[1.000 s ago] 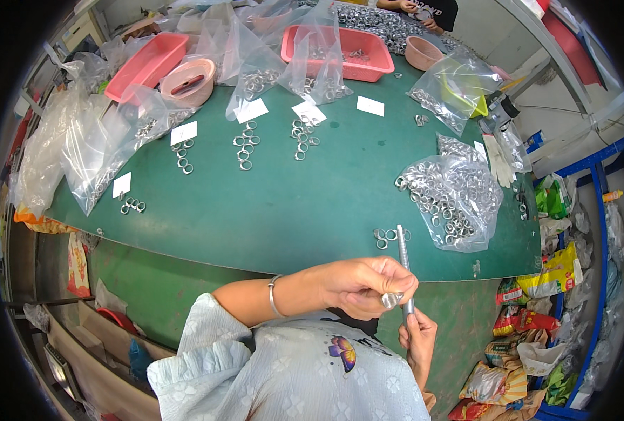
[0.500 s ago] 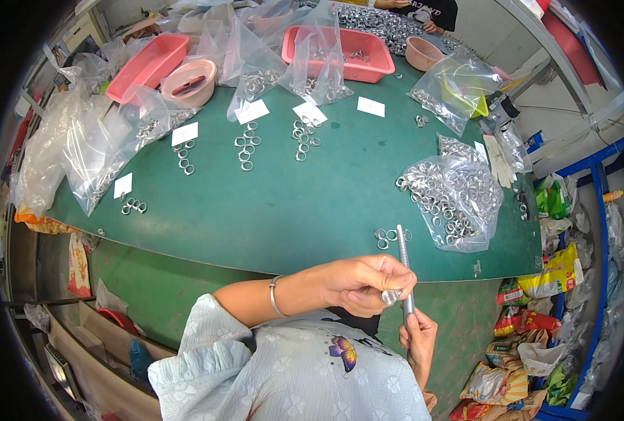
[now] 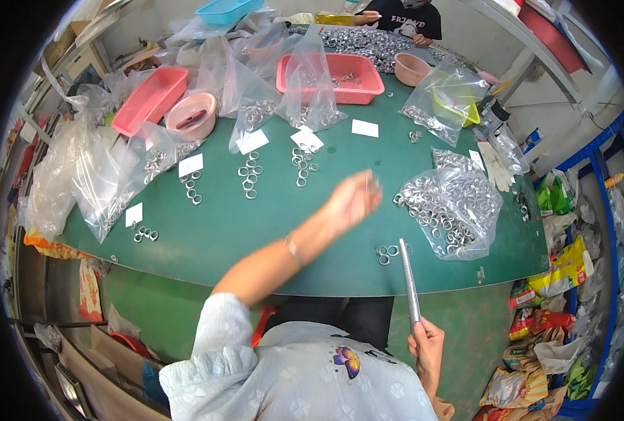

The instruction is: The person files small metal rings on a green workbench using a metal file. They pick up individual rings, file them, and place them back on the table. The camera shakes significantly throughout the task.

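Note:
My right hand [image 3: 428, 345], low at the right, is wrapped round the lower end of a grey tapered ring mandrel [image 3: 409, 281] with marks along it. The mandrel points up past the table's front edge, and no ring shows on it. My left hand [image 3: 354, 200] is over the middle of the green table, blurred by motion, its fingers pinched on a silver ring [image 3: 374, 182]. A few loose rings [image 3: 384, 253] lie left of the mandrel's tip. Farther right, a clear plastic bag [image 3: 477, 210] spills many silver rings.
Small ring groups [image 3: 249, 174] lie below white paper cards [image 3: 192, 165] across the table [image 3: 270, 231]. Behind stand bags of rings, a pink tray [image 3: 368, 92] and a pink bowl [image 3: 193, 112]. A co-worker [image 3: 414, 21] sits across the table. Blue shelving [image 3: 610, 281] stands right.
My left hand has moved from beside the mandrel up and forward over the table with the ring. The mandrel stays in my right hand, which has shifted slightly down. The view has tilted up.

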